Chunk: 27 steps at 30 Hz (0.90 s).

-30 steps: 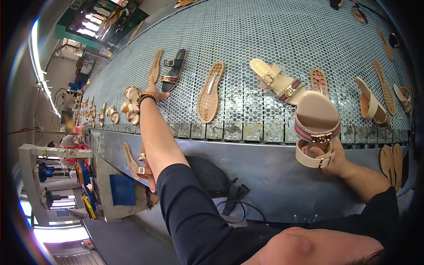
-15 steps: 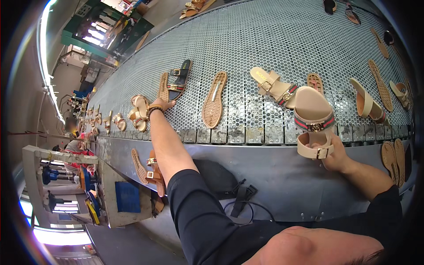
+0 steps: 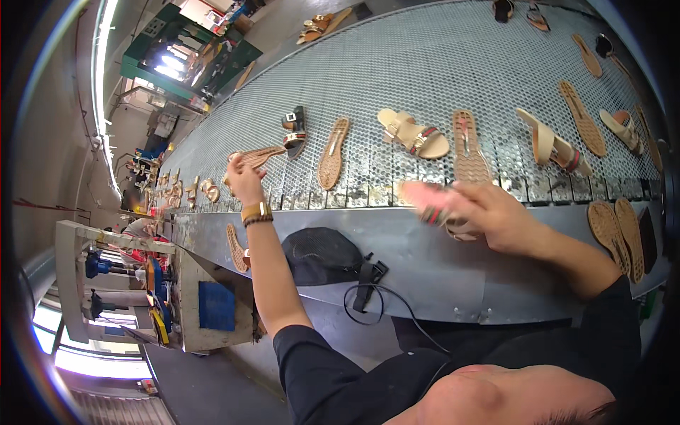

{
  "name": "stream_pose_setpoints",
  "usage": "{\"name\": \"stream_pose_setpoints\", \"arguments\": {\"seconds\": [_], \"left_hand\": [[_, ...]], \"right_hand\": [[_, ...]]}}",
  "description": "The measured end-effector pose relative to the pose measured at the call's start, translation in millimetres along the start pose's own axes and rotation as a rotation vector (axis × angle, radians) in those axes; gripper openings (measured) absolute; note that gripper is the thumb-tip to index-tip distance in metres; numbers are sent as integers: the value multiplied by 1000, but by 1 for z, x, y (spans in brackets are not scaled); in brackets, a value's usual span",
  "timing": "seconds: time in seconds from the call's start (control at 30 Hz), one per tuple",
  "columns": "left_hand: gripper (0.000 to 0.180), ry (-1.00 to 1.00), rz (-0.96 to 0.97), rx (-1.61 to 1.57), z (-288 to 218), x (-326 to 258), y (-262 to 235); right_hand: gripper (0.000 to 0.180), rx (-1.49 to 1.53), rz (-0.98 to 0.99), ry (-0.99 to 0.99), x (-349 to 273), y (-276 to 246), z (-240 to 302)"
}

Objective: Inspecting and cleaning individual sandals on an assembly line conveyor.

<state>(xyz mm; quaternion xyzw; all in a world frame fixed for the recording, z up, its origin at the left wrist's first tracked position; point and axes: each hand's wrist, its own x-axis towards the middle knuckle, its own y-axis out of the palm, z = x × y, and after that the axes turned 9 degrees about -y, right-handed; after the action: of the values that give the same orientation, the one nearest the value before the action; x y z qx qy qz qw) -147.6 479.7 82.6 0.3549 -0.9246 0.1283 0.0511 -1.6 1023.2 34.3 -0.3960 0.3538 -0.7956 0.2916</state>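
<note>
My right hand [image 3: 496,216] is closed around a beige sandal [image 3: 427,197] with a green-and-red striped strap. Motion blurs the sandal, which is turned on its side above the front edge of the conveyor. My left hand [image 3: 246,183] grips a tan outsole [image 3: 261,157] at one end, its other end pointing toward a black sandal [image 3: 294,134] with buckles. Between the hands lies another tan outsole [image 3: 333,154], patterned side up. Farther right, a beige buckled sandal [image 3: 397,126] rests beside an outsole [image 3: 467,145].
The perforated metal conveyor [image 3: 397,64] carries more sandals and outsoles to both sides. Along its front runs a grey metal ledge [image 3: 425,262] with a black pouch [image 3: 322,255] and cable. Loose outsoles [image 3: 608,234] lie at the ledge's right end. A wooden bench [image 3: 185,304] stands left.
My left hand has picked up the outsole and swung it clear of the black sandal. My right hand has brought its sandal leftward and turned it over. Things on the conveyor have shifted left in view.
</note>
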Motion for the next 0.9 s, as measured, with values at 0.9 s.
{"name": "stream_pose_setpoints", "arguments": {"seconds": [0.9], "left_hand": [[58,-385,934,-1440,-67,-328,143]], "right_hand": [[52,478,-41,679,-8,-72,-17]]}}
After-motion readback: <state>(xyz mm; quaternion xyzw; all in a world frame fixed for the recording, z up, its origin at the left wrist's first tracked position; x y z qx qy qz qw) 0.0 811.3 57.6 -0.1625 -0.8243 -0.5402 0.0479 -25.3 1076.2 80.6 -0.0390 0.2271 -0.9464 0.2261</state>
